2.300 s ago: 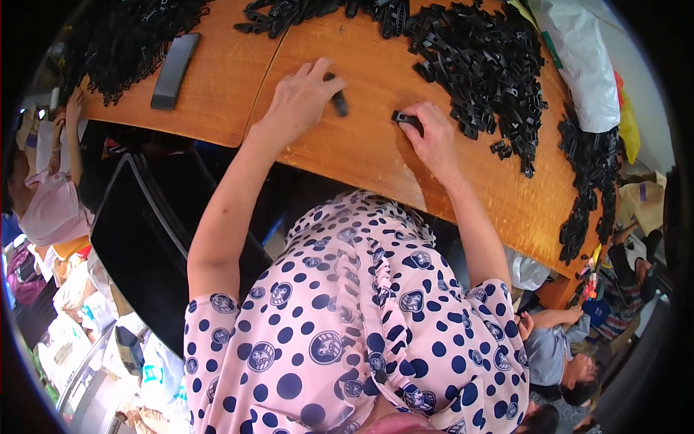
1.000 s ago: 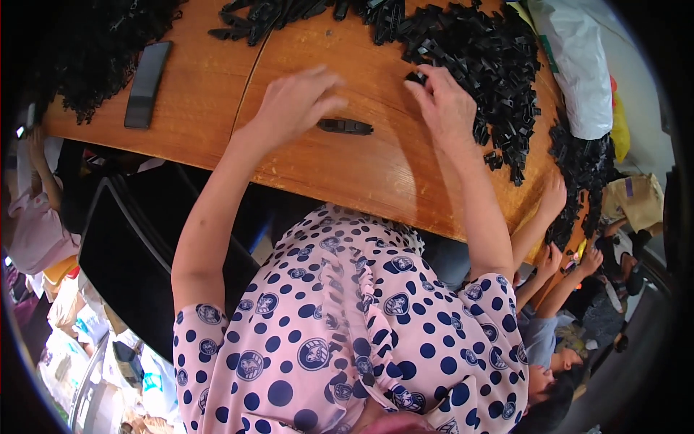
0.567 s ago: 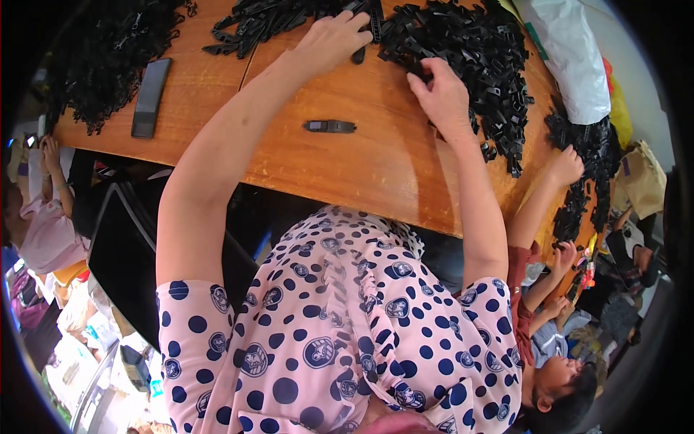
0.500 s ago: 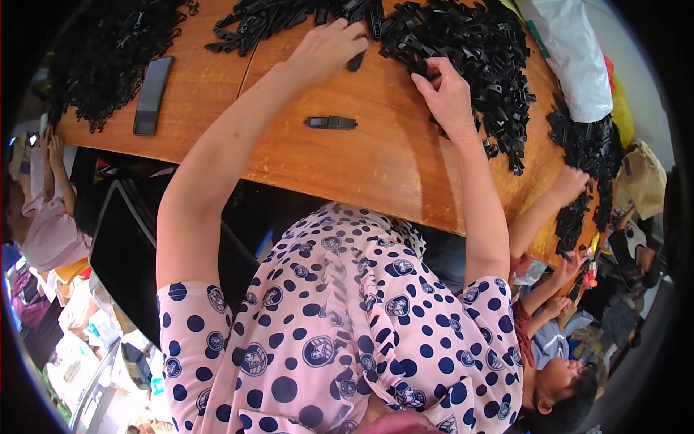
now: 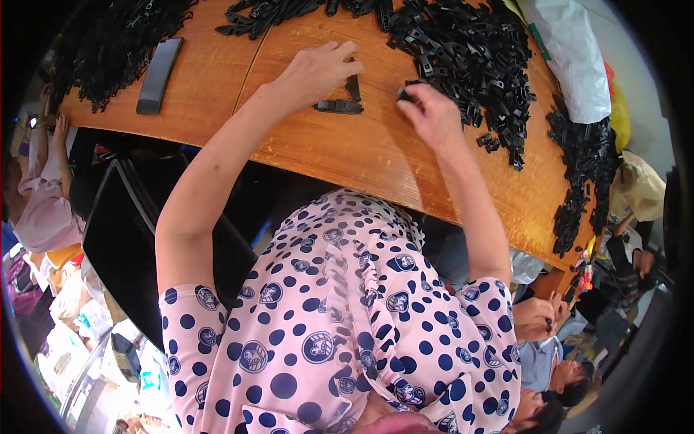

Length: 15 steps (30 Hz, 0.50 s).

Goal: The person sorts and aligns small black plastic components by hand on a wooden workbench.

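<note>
My left hand [image 5: 318, 72] is over the table with thumb and fingers closed around the upper end of a narrow black plastic strip [image 5: 353, 88]. Just below it, a black plastic clip [image 5: 338, 107] lies flat on the wood, close to the strip's lower end. To the right, my right hand [image 5: 434, 116] pinches a small black plastic piece [image 5: 403, 92] between thumb and fingertips. A large heap of loose black plastic pieces [image 5: 470, 50] lies just beyond my right hand. The two held pieces are apart from each other.
A dark phone-like slab [image 5: 159, 76] lies on the wooden table [image 5: 289, 148] at left, beside a black heap [image 5: 108, 50]. Longer black pieces [image 5: 267, 16] lie at the far edge. At right are another black pile [image 5: 578, 173], a white sack [image 5: 571, 61] and another person's hands [image 5: 538, 315].
Both my hands have come nearer to me from the heaps, each with a black piece. The co-worker's arm at right has withdrawn from the table. The whole view has shifted slightly.
</note>
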Available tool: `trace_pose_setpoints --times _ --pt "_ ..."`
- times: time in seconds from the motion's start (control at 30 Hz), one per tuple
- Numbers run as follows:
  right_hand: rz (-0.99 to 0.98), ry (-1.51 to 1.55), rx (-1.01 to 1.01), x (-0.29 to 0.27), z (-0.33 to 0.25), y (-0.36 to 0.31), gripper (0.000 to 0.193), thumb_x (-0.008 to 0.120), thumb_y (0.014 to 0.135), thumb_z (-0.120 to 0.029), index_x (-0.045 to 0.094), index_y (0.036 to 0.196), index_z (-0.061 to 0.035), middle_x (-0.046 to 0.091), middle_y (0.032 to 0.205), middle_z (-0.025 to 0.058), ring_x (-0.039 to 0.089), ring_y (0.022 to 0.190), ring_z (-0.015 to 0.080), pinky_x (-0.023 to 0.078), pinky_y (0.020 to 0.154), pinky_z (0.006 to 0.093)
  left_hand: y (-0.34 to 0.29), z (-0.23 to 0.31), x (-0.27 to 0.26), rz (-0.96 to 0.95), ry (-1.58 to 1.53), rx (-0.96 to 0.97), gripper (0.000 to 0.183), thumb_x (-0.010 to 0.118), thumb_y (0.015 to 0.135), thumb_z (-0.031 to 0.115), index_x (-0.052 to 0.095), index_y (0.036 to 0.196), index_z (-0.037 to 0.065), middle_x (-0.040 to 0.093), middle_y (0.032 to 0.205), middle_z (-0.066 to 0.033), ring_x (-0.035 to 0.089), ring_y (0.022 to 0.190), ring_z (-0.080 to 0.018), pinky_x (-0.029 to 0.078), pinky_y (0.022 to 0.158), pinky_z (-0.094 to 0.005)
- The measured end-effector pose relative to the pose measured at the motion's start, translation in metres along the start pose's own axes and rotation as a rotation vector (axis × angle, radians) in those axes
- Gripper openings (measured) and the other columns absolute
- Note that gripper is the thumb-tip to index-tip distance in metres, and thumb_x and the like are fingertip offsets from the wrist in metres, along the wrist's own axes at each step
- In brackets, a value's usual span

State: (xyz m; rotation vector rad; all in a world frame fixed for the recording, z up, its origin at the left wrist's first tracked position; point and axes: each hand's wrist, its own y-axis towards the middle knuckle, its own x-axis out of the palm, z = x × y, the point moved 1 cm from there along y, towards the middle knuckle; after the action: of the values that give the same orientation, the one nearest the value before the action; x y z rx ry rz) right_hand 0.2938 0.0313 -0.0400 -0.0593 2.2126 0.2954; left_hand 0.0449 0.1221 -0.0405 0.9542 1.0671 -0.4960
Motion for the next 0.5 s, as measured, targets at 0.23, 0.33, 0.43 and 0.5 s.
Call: trace_pose_setpoints --times 0.23,0.33,0.43,0.5 --pt "-0.007 -0.139 -0.049 0.004 -0.014 -0.002 0.023 0.075 0.086 -0.02 0.067 0.101 -0.0054 0.061 0.095 0.0088 0.066 0.084 0.0309 0.053 0.071 0.0413 0.002 0.004 0.001 -0.324 -0.235 -0.134 0.027 0.066 0.093 0.022 0.063 0.115 0.008 0.062 0.111 -0.0086 0.064 0.104 -0.0327 0.052 0.086 -0.0464" --pt "-0.031 -0.132 -0.079 0.003 -0.018 0.003 0.023 0.075 0.086 -0.02 0.067 0.101 -0.0052 0.06 0.094 0.0086 0.065 0.084 0.0304 0.053 0.071 0.0412 0.01 0.006 -0.006 -0.456 -0.26 -0.198 0.028 0.066 0.093 0.026 0.064 0.113 0.006 0.063 0.109 -0.01 0.064 0.103 -0.034 0.05 0.087 -0.0474" --pt "-0.07 -0.134 -0.078 0.005 -0.02 0.007 0.023 0.075 0.086 -0.019 0.067 0.101 -0.0053 0.061 0.094 0.0086 0.065 0.084 0.0305 0.053 0.071 0.0409 0.008 -0.001 -0.001 -0.46 -0.272 -0.258 0.03 0.068 0.092 0.028 0.064 0.113 0.006 0.062 0.109 -0.0104 0.063 0.103 -0.0341 0.05 0.087 -0.047" --pt "-0.092 -0.135 -0.071 0.007 -0.02 0.01 0.022 0.075 0.086 -0.019 0.067 0.101 -0.0053 0.061 0.094 0.0086 0.065 0.084 0.0305 0.053 0.071 0.0406 -0.002 -0.006 0.005 -0.369 -0.296 -0.242 0.031 0.068 0.091 0.028 0.064 0.114 0.006 0.062 0.108 -0.0104 0.063 0.103 -0.034 0.05 0.087 -0.0466"
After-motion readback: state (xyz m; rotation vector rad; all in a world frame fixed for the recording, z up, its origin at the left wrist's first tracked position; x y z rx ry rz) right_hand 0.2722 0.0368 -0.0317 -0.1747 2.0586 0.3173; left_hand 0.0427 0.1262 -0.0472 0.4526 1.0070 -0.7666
